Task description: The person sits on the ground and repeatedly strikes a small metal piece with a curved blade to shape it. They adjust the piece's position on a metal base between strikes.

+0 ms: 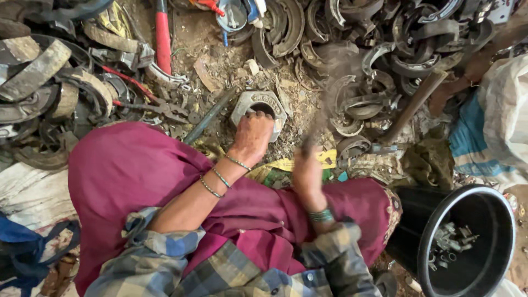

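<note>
My left hand (251, 136) rests on a grey metal block with a round hole (258, 104) that sits on the dirt floor, fingers curled over its near edge. My right hand (306, 171) is blurred and grips the handle of a tool (330, 82), a hammer by its look, whose upper part is a motion smear above the hand. Both wrists wear bangles. My magenta-draped knees (126, 170) fill the foreground.
Heaps of curved rusty metal shoes (385, 49) lie at the back right and at the left (44, 82). A black bucket (498, 220) with small metal bits stands at lower right. A red-handled tool (163, 36) and a steel rod (206, 118) lie nearby.
</note>
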